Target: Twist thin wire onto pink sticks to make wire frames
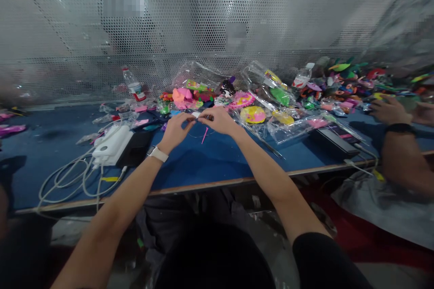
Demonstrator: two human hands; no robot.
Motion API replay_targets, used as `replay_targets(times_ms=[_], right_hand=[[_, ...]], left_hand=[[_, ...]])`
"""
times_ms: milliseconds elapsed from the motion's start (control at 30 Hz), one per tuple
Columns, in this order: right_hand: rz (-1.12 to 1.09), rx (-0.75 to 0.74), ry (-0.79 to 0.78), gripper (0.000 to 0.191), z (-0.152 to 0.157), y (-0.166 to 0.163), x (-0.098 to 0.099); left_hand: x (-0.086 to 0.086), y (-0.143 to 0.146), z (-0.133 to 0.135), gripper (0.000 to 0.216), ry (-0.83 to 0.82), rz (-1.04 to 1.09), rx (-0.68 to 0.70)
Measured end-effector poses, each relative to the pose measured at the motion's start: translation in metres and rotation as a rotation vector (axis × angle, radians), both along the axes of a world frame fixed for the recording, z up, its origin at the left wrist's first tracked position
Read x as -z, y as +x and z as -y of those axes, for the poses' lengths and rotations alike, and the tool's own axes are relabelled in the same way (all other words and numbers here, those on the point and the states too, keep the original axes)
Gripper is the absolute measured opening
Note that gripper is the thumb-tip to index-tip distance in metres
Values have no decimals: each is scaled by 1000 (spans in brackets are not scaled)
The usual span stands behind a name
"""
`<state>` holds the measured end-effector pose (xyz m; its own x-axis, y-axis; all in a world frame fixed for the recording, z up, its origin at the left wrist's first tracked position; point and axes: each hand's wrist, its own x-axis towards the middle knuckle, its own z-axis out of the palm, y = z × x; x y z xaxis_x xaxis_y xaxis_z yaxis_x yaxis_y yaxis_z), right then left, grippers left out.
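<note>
Over the middle of the blue table, my left hand (176,130) and my right hand (219,119) meet with fingers pinched around a small white piece (195,114). The piece is mostly covered by the fingertips, so its kind cannot be made out. Something small and dark shows under my right fingers. Just below the hands lies a thin magenta stick (205,135), and a fine pale thread or wire curves beside it on the table. Behind my hands is a pink soft figure (182,98), with a yellow and pink flat toy (252,114) to the right.
On the left stand a white power adapter (113,144) with coiled cables and a black box (136,149). Clear plastic bags (288,128), colourful toys and two bottles (134,85) line the perforated metal screen (210,18). A phone (334,142) and another person's hand (389,110) are at right.
</note>
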<state>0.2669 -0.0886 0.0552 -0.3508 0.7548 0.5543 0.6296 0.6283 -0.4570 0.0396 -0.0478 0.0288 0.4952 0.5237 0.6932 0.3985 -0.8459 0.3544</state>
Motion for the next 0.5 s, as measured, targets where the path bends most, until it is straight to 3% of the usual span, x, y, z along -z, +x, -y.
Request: replay_targets(times_ms=[167, 500], right_hand=[[-11, 9, -6, 18, 1, -3, 2], [-73, 23, -29, 19, 2, -6, 5]], left_hand=[[-1, -5, -5, 31, 111, -35, -9], [-5, -7, -4, 35, 94, -61, -32]])
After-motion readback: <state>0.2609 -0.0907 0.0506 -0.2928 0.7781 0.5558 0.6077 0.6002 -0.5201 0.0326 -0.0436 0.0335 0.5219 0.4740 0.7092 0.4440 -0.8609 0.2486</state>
